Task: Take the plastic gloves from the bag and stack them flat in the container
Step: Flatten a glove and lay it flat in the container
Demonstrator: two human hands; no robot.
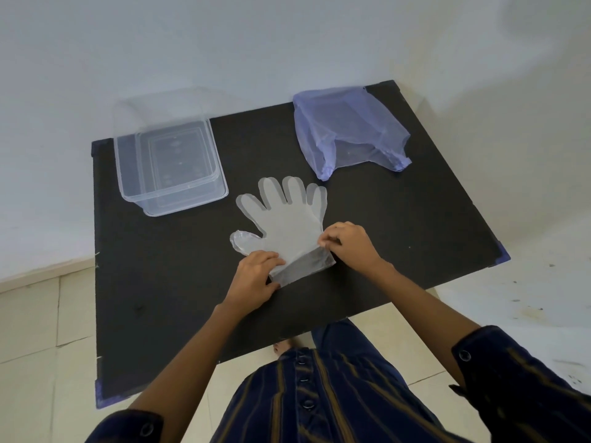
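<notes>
Two hands: we are pinching the glove (289, 225) cuff, left hand (256, 279) and right hand (350, 244) grips clamped on it.
Glove: lying flat on the black surface (415, 225).
Container (171, 164): sitting empty, far left.
Bag (348, 132): resting far right.

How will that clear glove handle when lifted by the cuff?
Probably floppy: the glove is thin see-through film lying flat on the black table. Likely very light and prone to drifting. The cuff, pinched by the left hand and right hand, already creases.
</notes>
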